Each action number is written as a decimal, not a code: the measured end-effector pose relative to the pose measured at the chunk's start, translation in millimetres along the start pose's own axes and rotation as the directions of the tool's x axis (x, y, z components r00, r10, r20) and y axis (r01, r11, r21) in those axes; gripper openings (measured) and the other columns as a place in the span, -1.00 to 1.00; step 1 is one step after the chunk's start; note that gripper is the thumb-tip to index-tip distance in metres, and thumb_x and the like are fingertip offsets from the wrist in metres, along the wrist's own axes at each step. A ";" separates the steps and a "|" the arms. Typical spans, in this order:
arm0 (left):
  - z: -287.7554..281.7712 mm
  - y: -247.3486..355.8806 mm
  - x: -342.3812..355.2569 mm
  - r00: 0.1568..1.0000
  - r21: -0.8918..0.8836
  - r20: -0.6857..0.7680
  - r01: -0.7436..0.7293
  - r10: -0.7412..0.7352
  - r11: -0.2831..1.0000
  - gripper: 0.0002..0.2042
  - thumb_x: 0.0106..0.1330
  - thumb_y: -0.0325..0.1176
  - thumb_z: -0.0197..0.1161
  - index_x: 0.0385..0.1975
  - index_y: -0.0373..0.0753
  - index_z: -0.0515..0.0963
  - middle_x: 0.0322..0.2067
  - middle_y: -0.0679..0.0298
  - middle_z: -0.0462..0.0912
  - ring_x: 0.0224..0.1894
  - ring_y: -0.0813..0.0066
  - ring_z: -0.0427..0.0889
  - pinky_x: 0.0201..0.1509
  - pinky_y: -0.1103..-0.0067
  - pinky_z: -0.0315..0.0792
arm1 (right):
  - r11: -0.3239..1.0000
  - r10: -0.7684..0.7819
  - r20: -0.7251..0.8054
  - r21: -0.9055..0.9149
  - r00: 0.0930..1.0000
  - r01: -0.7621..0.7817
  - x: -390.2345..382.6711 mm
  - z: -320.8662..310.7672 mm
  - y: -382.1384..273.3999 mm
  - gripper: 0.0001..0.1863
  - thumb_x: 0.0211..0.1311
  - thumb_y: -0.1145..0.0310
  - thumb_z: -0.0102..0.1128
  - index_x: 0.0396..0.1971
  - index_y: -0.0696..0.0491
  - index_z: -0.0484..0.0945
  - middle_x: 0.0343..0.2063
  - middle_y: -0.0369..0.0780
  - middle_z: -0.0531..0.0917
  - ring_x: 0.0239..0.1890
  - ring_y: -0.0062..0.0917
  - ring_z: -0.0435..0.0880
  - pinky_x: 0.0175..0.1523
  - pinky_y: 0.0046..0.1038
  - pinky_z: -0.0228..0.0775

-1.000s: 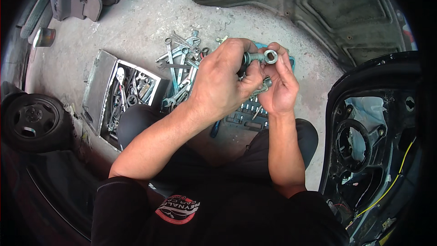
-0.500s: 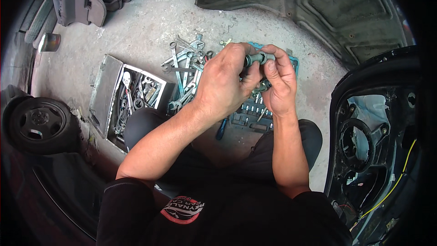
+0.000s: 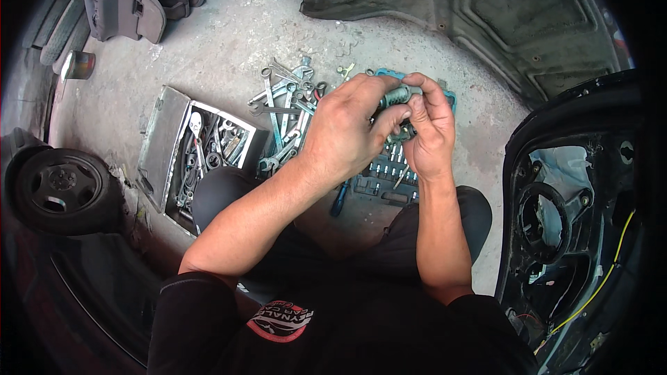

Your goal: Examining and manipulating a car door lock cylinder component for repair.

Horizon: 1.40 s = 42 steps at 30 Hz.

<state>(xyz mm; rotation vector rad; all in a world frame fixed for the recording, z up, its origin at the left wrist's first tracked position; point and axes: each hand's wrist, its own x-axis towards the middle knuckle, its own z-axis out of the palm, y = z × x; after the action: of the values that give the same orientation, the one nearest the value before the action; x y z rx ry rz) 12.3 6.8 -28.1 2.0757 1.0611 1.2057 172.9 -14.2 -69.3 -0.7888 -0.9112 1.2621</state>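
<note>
Both my hands meet above the tools on the concrete floor. My left hand closes its thumb and fingers on a small metal socket piece. My right hand wraps the same piece from the right, its fingertips over the end. Under the hands lies an open blue socket set case with rows of sockets, partly hidden by my hands. A pile of wrenches lies just left of the hands.
An open grey metal toolbox with tools sits at left. A car wheel lies at far left, a stripped black car door at right, a dark underbody panel beyond, grey trim panels at top left.
The socket's round open end, plain to see a second ago, is now covered by my fingers. Both hands stay together over the socket case.
</note>
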 end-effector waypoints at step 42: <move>-13.2 -7.8 7.9 0.965 -0.237 0.147 0.247 -0.216 0.940 -0.81 0.23 -0.48 0.51 -0.21 -0.33 0.67 -0.29 0.16 0.80 -0.25 0.46 0.80 -0.18 0.55 0.64 | 0.999 0.011 0.025 -0.041 1.000 -0.010 1.9 -2.6 8.3 -0.71 0.42 0.44 0.31 0.07 0.17 0.60 -0.35 -0.32 0.64 -0.41 -0.70 0.50 -0.30 -0.62 0.34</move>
<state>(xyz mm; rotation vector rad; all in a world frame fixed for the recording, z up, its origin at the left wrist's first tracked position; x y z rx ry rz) 0.1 18.3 -23.8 1.7487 1.0063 1.0280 171.8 -11.1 -77.6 -0.8120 -0.9574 1.2684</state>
